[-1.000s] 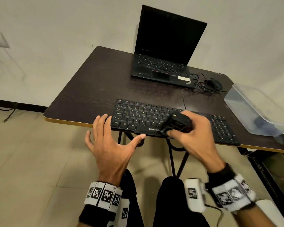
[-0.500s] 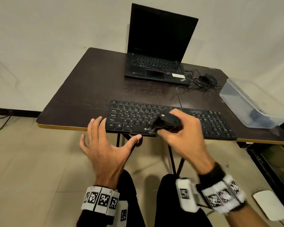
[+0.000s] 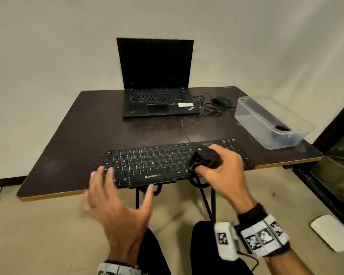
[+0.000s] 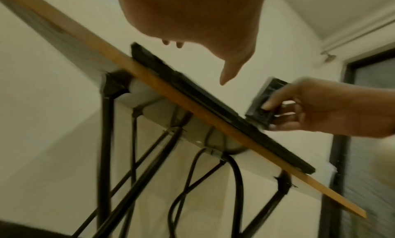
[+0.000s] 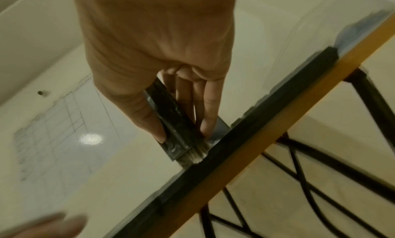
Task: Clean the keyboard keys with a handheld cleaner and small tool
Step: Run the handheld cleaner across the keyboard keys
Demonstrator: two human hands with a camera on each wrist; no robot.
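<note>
A black keyboard (image 3: pixel 147 165) lies along the front edge of the dark table (image 3: pixel 107 132). My right hand (image 3: pixel 220 171) grips a small black handheld cleaner (image 3: pixel 204 157) over the keyboard's right half. In the right wrist view the cleaner (image 5: pixel 173 123) shows pale bristles at its tip, touching the keyboard edge (image 5: pixel 245 148). My left hand (image 3: pixel 115 201) hovers with spread fingers at the keyboard's front left corner and holds nothing. From the left wrist view the keyboard (image 4: pixel 192 96) and the cleaner (image 4: pixel 262 105) appear from below the table edge.
An open black laptop (image 3: pixel 157 92) stands at the back of the table. A black mouse (image 3: pixel 221 101) with tangled cable lies to its right. A clear plastic box (image 3: pixel 266 120) sits at the right edge. A white flat object (image 3: pixel 332 235) lies on the floor.
My right hand has carried the cleaner rightwards along the keyboard. The left hand has pulled back a little from the front left corner. The head view has tilted up.
</note>
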